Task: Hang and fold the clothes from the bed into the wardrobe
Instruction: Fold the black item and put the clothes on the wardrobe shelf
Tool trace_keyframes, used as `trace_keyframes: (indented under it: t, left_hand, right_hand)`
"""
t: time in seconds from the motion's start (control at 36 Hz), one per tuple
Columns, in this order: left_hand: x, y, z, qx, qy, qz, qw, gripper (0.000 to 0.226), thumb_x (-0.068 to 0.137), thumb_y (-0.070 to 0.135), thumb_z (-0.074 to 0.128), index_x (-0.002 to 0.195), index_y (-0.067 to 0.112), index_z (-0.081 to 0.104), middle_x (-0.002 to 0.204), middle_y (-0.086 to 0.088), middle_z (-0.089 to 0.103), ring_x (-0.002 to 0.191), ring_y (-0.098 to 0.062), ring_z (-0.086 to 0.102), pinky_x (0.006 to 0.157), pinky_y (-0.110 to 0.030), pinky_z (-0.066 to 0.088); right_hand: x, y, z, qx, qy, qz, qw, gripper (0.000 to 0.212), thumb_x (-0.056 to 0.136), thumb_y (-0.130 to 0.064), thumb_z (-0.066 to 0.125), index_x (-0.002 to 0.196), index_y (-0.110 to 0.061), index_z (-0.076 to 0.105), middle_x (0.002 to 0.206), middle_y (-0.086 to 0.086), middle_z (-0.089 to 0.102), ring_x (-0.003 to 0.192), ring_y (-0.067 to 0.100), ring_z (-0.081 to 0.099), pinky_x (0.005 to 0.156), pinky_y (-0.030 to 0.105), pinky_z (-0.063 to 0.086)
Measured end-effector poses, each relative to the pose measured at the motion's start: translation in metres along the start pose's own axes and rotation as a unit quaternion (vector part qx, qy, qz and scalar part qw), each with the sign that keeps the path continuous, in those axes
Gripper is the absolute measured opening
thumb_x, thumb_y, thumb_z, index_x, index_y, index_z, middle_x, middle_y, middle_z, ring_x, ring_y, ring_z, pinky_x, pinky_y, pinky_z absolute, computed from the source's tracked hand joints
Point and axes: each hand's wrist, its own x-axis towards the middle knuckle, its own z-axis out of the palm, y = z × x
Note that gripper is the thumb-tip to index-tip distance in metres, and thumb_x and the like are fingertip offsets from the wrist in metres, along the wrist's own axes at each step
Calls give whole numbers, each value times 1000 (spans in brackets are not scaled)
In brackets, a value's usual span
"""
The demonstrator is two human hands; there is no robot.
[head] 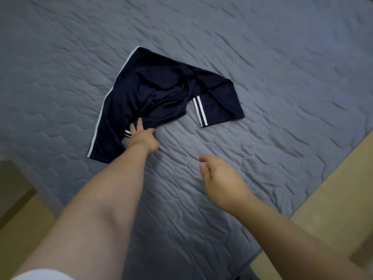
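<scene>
At the far left a strip of tan floor shows beside the bed, and a bit of white sleeve sits in the bottom corner. The bed wears a grey-blue quilted cover that fills most of the view. A pair of dark navy shorts with white side stripes lies rumpled on it, left of the middle, one leg pointing toward the person and the other out to the right.

The left hand reaches to the near edge of the shorts. One finger lies straight on the cloth and the thumb spreads out onto the cover. The other fingers are hidden, so I cannot tell whether they grip the fabric.

The right hand hangs above the bare cover, apart from the shorts, fingers loosely curled and holding nothing. More floor shows at the right.
</scene>
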Motion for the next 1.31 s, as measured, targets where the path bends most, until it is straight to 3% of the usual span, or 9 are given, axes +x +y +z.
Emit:
trace_keyframes:
  t: [0.08,0.25,0.33,0.47,0.72,0.81,0.92,1.08,1.31]
  left_hand:
    - [10,-7,7,19,-20,-17,999,61,95,26,46,154,20,31,166,8,-1,152,-29,-1,116,-55,20]
    - [-53,-17,-15,-184,111,52,975,31,86,15,69,116,14,67,128,-10,61,117,-28,57,101,-36,47]
    - [-114,-20,-47,-270,169,71,945,18,88,14,70,98,21,57,115,-6,58,99,-18,54,85,-27,41]
    - [-241,-39,-121,-343,174,130,914,24,89,6,62,99,26,52,113,0,56,100,-16,52,88,-28,39]
    - [-452,-95,-259,-447,195,274,829,31,94,2,58,91,33,57,93,14,61,80,3,56,83,-28,46]
    - [-506,-116,-298,-464,196,311,806,25,95,7,60,96,32,61,92,10,63,85,-11,63,87,-41,55]
    - [-571,-149,-343,-490,168,377,768,25,90,12,71,107,30,66,97,0,67,88,-19,69,86,-47,59]
    - [-642,-206,-393,-452,85,484,745,66,57,-4,75,117,23,68,113,-17,66,100,-31,69,84,-43,59]
    - [-682,-252,-426,-508,245,462,684,20,84,-3,72,98,11,71,99,-16,72,90,-26,72,82,-40,61]
  right_hand:
    - [-1,10,6,-2,-16,3,1000,44,107,-40,30,144,-21,45,143,-2,50,131,15,45,109,28,33]
    - [-30,-2,2,0,-37,20,999,45,107,-40,29,144,-19,45,144,-1,49,133,18,44,112,37,36]
    - [-52,-22,-2,-14,-46,9,999,42,108,-36,32,140,-14,48,140,5,53,129,20,48,109,37,38]
    - [-116,-93,-22,-35,-23,-21,999,46,106,-33,38,144,-9,44,147,10,48,134,24,45,109,33,35]
    - [-255,-232,-65,-18,73,-128,989,87,83,-53,71,151,-25,26,152,-1,40,136,19,43,107,33,41]
    - [-297,-271,-71,-9,95,-165,982,92,78,-57,72,151,-28,24,150,-4,43,132,17,48,98,27,42]
    - [-346,-321,-80,42,124,-199,971,85,81,-52,71,149,-33,25,137,-8,51,121,13,54,92,27,43]
    - [-405,-389,-84,208,101,-247,941,65,77,-25,68,136,-38,44,123,-4,62,103,16,67,91,43,56]
    - [-443,-462,-66,93,174,-241,950,46,87,-53,67,120,-39,40,96,-13,64,69,0,69,54,18,55]
